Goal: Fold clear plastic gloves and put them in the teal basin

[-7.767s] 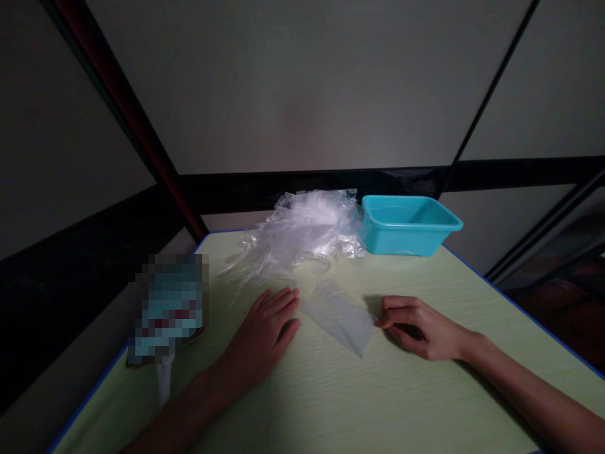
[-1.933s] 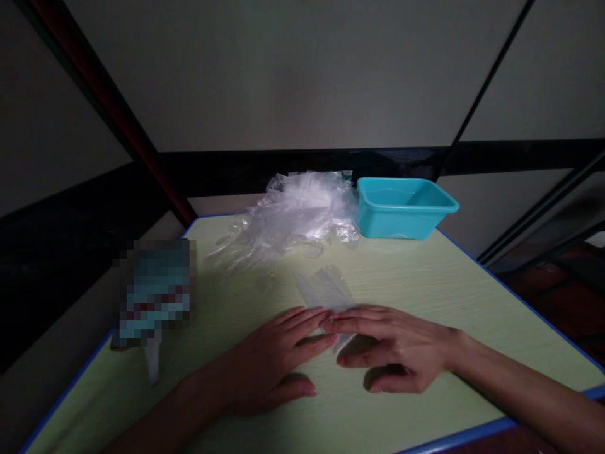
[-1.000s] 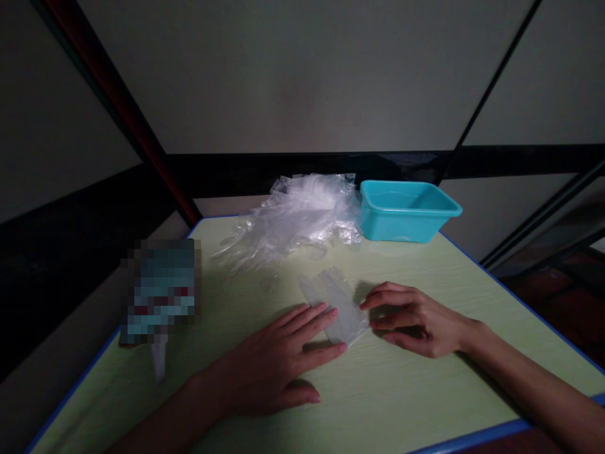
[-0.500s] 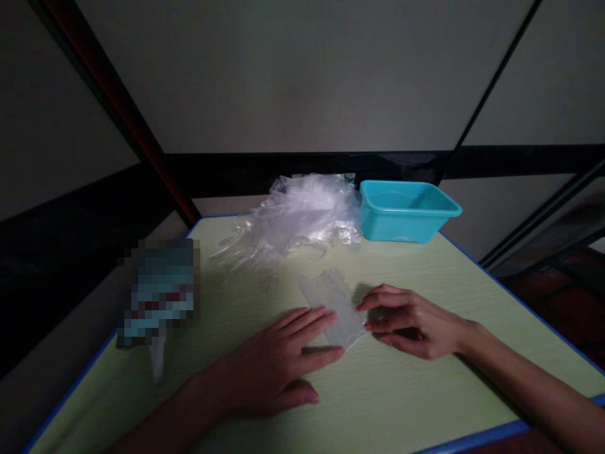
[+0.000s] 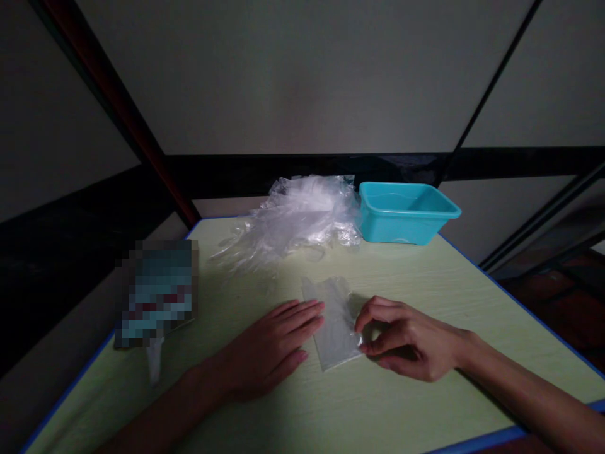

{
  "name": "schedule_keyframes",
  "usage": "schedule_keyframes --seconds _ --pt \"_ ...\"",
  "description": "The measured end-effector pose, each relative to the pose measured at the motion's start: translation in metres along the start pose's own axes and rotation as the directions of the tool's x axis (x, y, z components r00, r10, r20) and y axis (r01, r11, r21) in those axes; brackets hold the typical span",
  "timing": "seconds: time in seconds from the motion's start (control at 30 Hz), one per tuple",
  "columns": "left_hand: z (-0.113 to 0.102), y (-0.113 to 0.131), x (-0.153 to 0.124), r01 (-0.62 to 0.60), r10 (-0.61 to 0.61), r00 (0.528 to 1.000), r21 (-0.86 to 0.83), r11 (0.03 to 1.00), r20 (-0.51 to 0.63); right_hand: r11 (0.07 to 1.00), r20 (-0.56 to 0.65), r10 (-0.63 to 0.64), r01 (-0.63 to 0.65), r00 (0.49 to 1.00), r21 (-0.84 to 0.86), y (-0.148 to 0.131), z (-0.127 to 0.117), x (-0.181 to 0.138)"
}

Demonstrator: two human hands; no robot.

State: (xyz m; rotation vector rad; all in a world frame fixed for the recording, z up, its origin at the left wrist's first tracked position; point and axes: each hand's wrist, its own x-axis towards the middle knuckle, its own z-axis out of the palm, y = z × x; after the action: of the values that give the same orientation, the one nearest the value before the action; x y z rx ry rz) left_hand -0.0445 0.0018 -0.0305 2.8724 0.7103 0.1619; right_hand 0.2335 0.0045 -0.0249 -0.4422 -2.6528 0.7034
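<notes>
A folded clear plastic glove [image 5: 334, 321] lies flat on the pale green table [image 5: 425, 290] between my hands. My left hand [image 5: 269, 350] rests palm down just left of it, fingers stretched out, fingertips at the glove's left edge. My right hand [image 5: 406, 337] sits at the glove's right edge with its fingers curled, thumb and fingertips pinching the plastic there.
A loose heap of clear plastic gloves [image 5: 295, 221] lies at the table's far side, beside a turquoise plastic tub [image 5: 406, 211] at the far right. A blurred-out box [image 5: 155, 293] sits near the left edge. A blue rim borders the table; dark rails stand behind.
The folded glove has turned from slanted to nearly straight toward me. My left hand drew back off it; my right hand's fingers curled onto its right edge.
</notes>
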Motion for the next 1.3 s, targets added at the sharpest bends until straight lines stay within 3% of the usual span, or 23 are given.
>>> schedule_keyframes --seconds 0.27,0.63,0.83,1.0,1.13,1.3 --pt "0.000 -0.029 0.002 0.176 -0.176 0.983 0.000 0.984 -0.060 1.000 0.000 0.013 -0.013 1.000 0.009 0.000 -0.001 0.000" --pt "0.004 -0.032 0.005 0.274 -0.264 0.954 0.056 0.960 -0.142 0.998 -0.020 -0.027 0.026 0.999 -0.058 0.001 0.001 0.000" --pt "0.006 -0.027 0.000 0.215 -0.166 0.930 0.118 0.970 -0.329 0.966 -0.051 -0.092 0.076 0.994 -0.246 0.001 -0.003 -0.003" --pt "0.002 -0.006 -0.004 0.004 0.058 0.899 0.139 0.990 -0.434 0.913 -0.016 -0.034 0.024 0.999 -0.406 -0.007 -0.005 -0.002" --pt "0.004 0.009 -0.003 -0.109 0.152 0.884 0.120 0.987 -0.442 0.902 -0.009 -0.051 0.043 0.999 -0.429 -0.014 -0.003 0.001" --pt "0.004 0.015 0.000 -0.129 0.162 0.887 0.103 0.986 -0.433 0.882 0.017 -0.062 0.063 0.998 -0.467 -0.014 0.000 0.001"
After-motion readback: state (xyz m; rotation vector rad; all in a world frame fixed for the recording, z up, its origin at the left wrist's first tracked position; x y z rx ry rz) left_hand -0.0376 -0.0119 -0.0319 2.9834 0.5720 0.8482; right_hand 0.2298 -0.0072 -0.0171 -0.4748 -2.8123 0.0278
